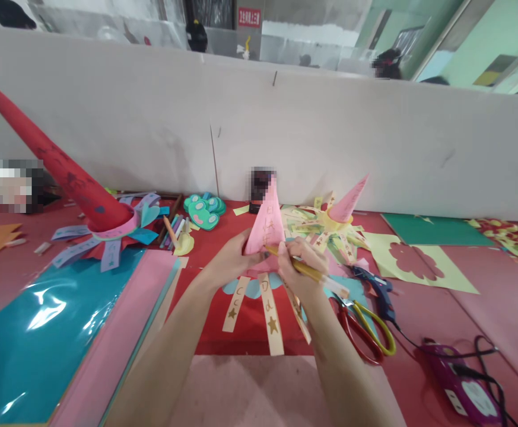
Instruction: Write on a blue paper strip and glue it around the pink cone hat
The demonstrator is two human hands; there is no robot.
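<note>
Upright in front of me is a pink paper cone hat (265,228) with handwritten characters down its side. My left hand (228,261) grips the cone's lower left side, fingers partly hidden behind it. In my right hand (302,264) is a gold marker pen (314,273), its tip against the cone's lower face. Below the cone hang cream paper strips (271,314) marked with letters and gold stars. Light-blue scalloped paper (252,289) shows around the base. Red paper (212,338) lies underneath.
To the right are scissors (363,329), a glue gun (377,290) and a purple power strip (461,382) with cords. A second pink cone hat (350,201) stands behind. At left are a tall red cone hat (69,172), markers (174,232) and blue glossy sheets (49,332). A white partition (152,118) rises behind.
</note>
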